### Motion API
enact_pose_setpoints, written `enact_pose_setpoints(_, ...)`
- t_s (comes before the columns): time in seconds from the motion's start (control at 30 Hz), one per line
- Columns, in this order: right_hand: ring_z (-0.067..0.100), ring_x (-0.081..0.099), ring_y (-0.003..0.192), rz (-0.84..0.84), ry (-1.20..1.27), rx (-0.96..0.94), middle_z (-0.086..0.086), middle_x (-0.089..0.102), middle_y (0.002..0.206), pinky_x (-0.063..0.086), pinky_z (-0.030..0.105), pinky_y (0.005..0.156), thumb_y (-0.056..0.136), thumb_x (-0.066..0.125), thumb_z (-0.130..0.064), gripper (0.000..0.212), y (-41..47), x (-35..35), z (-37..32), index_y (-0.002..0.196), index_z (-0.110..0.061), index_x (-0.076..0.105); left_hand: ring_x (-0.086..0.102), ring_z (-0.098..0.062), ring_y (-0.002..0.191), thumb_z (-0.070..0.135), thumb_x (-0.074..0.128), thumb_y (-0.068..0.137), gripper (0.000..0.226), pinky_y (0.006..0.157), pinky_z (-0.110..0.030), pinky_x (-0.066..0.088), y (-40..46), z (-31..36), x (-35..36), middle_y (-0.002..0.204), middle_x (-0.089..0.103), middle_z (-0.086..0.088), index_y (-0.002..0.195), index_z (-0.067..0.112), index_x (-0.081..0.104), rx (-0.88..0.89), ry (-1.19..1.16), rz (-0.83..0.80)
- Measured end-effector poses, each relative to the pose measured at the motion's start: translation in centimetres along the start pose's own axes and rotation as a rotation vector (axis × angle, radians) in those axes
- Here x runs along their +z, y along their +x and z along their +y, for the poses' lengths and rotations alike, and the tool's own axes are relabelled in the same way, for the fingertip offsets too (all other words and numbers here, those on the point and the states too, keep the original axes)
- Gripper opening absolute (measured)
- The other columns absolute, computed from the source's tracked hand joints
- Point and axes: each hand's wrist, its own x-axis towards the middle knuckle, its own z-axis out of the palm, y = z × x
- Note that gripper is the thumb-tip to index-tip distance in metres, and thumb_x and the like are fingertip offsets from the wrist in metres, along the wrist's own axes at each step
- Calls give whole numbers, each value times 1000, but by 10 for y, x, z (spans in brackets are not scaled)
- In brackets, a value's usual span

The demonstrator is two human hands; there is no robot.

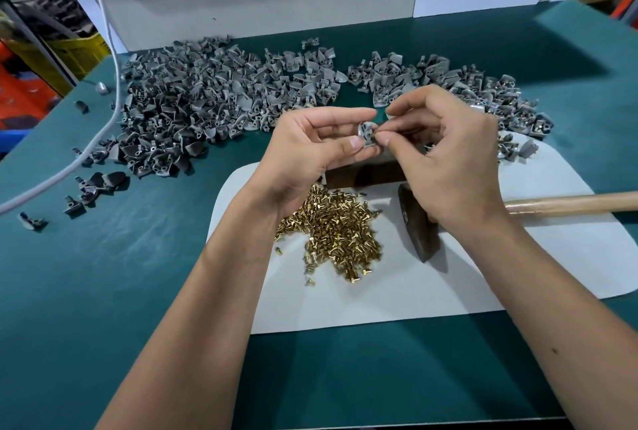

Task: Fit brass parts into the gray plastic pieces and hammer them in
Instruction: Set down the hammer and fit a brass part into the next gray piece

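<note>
Head view shows a teal worktop (103, 274) with a white mat (448, 291) at centre. Across the upper left of the frame lies a big heap of gray pieces (207, 101); a smaller heap (448, 84) sits at upper right, and several pieces there show brass inside, so I judge those done and the larger heap still to do. A hammer (417, 222) lies on the mat at centre right, its wooden handle running to the right edge, untouched. A dark block (366, 171) sits just above the brass pile (335, 233), which is still plentiful.

Just above centre, the left hand (310, 150) holds one gray piece (366, 133), its grip clamped on it between thumb and fingers. The right hand (445, 153) pinches at that piece with thumb and forefinger, seemingly seating a brass part (374, 134), which is too small to make out clearly. Fitting is the step in hand; hammering this piece remains. Overall the job looks well under half done.
</note>
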Motion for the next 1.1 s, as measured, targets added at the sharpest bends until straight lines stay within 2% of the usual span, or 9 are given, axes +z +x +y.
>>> enact_pose_setpoints(0.13,0,74,87,-14,36,1,-13,76,87,61,30,80,84,81,-14,22,1,-1,1,103,-15,70,75,-27,89,-17,67,83,37,82,-30,62,1,0,1,99,76,-18,118,-5,68,9,-1,19)
enact_pose_setpoints(0.37,0,73,86,-11,30,8,-15,75,86,60,27,80,84,81,-16,23,1,-1,2,102,-17,68,73,-32,91,-12,75,78,40,83,-35,62,2,-2,-1,101,73,-26,117,-6,69,51,33,30)
enact_pose_setpoints(0.53,7,73,82,-15,48,8,-7,73,84,61,28,74,85,79,-13,21,0,0,2,97,-18,63,74,-27,82,-5,82,69,35,77,-32,63,3,-2,1,89,75,-17,103,-1,75,81,69,48)
enact_pose_setpoints(0.67,14,70,77,-49,28,11,-2,70,82,59,32,69,85,77,-8,21,-1,-1,2,91,-14,58,73,-21,76,-16,79,71,30,74,-30,63,3,-5,4,79,75,-10,96,1,76,88,88,63)
enact_pose_setpoints(0.83,19,65,72,-59,-77,-5,1,68,78,55,42,68,83,74,-7,19,-2,-1,1,83,-14,56,72,-16,69,-20,77,73,30,76,-31,64,4,-9,12,72,74,-2,93,2,75,77,116,100)
enact_pose_setpoints(0.97,14,62,70,-41,-98,-17,-1,67,78,54,38,67,83,74,-5,17,-3,1,1,85,-12,59,73,-14,70,-20,76,73,30,75,-28,63,4,-10,15,72,75,-1,94,1,74,92,131,105)
enact_pose_setpoints(1.1,12,69,77,-30,-30,16,-2,70,83,59,37,73,85,76,-5,16,-3,2,4,92,-9,62,74,-20,74,-19,77,74,30,79,-34,64,6,-11,13,77,75,-6,95,1,75,92,133,122)
